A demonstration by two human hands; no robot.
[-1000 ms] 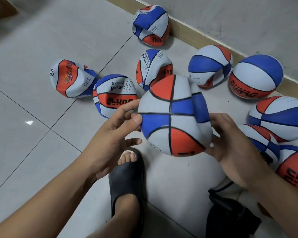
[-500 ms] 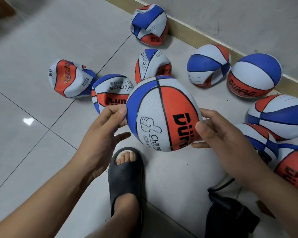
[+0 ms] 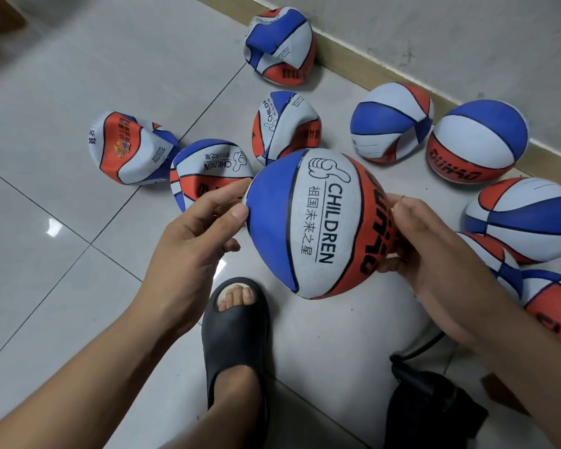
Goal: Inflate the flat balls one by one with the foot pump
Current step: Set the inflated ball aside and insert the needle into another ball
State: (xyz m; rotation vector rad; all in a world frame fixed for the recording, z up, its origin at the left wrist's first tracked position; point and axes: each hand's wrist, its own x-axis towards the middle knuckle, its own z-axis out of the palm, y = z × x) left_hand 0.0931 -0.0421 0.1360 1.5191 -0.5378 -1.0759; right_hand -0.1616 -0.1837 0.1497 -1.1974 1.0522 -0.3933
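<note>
Rubber ball [image 3: 314,222] held: left hand [image 3: 191,241], right hand [image 3: 425,244].

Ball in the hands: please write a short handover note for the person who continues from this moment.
Left hand and right hand grip one ball between them, above the floor.
Pump stands at lower right; its hose end is hidden.
Round balls by the wall on the right look done.
Crumpled balls farther left wait for air.
</note>
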